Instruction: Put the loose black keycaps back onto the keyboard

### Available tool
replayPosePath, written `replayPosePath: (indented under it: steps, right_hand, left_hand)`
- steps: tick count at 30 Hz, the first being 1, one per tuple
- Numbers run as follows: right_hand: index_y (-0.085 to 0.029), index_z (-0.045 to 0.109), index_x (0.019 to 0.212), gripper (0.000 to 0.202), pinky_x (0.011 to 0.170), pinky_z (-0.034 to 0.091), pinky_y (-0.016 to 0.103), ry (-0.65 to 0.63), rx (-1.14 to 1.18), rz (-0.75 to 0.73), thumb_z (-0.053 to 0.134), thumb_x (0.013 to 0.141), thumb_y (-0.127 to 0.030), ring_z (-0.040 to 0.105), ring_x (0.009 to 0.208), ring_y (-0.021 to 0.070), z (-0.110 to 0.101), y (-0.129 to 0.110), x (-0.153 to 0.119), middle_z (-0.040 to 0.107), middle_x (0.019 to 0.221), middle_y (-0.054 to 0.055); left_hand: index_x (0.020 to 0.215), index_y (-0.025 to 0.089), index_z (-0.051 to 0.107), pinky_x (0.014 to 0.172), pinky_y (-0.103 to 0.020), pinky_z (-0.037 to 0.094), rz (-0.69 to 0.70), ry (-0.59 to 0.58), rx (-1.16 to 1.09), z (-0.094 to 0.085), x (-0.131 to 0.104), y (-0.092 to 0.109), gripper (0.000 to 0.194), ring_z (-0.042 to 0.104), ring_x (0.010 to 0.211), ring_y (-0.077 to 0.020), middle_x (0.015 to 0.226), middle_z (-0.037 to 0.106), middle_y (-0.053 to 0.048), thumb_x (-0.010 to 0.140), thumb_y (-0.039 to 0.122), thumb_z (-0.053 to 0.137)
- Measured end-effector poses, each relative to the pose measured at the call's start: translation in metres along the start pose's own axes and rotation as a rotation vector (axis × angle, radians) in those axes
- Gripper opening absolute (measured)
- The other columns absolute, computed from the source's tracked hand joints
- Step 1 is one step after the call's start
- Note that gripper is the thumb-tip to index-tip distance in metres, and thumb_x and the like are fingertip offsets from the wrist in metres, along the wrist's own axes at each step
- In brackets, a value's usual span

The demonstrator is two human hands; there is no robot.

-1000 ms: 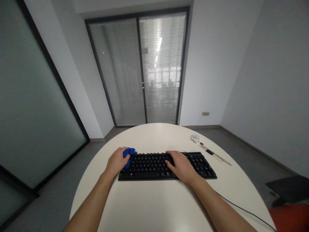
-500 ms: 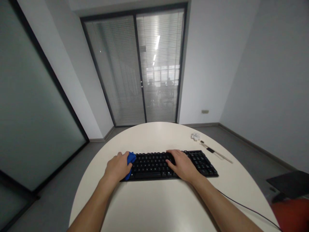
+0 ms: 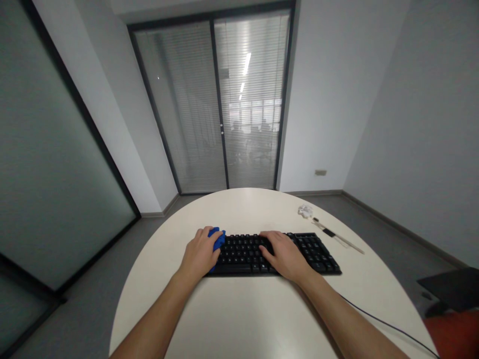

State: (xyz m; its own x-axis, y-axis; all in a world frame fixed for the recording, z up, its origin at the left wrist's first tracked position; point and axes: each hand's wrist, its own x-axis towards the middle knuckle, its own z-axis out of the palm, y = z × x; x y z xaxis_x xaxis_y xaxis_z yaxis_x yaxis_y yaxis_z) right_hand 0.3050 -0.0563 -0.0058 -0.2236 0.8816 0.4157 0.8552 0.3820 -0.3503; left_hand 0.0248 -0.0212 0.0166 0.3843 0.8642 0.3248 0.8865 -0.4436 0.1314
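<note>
A black keyboard [image 3: 245, 257] lies across the pale round table, its number pad to the right. My left hand [image 3: 200, 252] is closed on a crumpled blue cloth [image 3: 219, 240] and presses it over the keyboard's left end, hiding the keys there. Over the right-middle keys rests my right hand [image 3: 286, 254]. Its fingers reach the back edge of the keyboard and its thumb lies apart on the keys, gripping the keyboard from above.
A crumpled white tissue [image 3: 305, 211] lies on the table [image 3: 243, 309] at the back right. Near it is a thin brush-like stick [image 3: 346, 242] with a black band. A black cable [image 3: 389, 326] runs off the right edge. A red seat [image 3: 452, 331] stands beyond.
My left hand has slid the blue cloth to the right and slightly away from me along the keyboard's left end. My right hand stays in place on the keyboard. The view shifts slightly.
</note>
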Motion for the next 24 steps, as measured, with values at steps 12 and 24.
replayPosePath:
  steps: [12,24]
  right_hand:
    - [-0.017,0.062,0.121,0.029,0.106,0.040,0.043,0.019,-0.020,-0.035,0.053,0.096,-0.029,0.057,0.118,0.0261,0.004,0.001,0.000,0.067,0.121,0.012]
    - [-0.018,0.063,0.123,0.030,0.107,0.041,0.046,0.034,-0.080,-0.070,0.052,0.096,-0.028,0.057,0.118,0.0264,-0.001,-0.004,0.001,0.067,0.126,0.010]
  left_hand:
    - [0.117,0.023,0.069,0.103,-0.045,0.047,0.016,0.162,-0.146,0.025,0.005,0.017,0.033,0.059,0.110,-0.0284,0.123,0.064,-0.009,0.086,0.020,0.059]
    - [0.146,0.018,0.045,0.121,-0.053,0.022,0.005,-0.010,-0.366,0.022,0.002,0.002,0.050,0.030,0.146,-0.0303,0.155,0.041,-0.012,0.101,0.037,0.035]
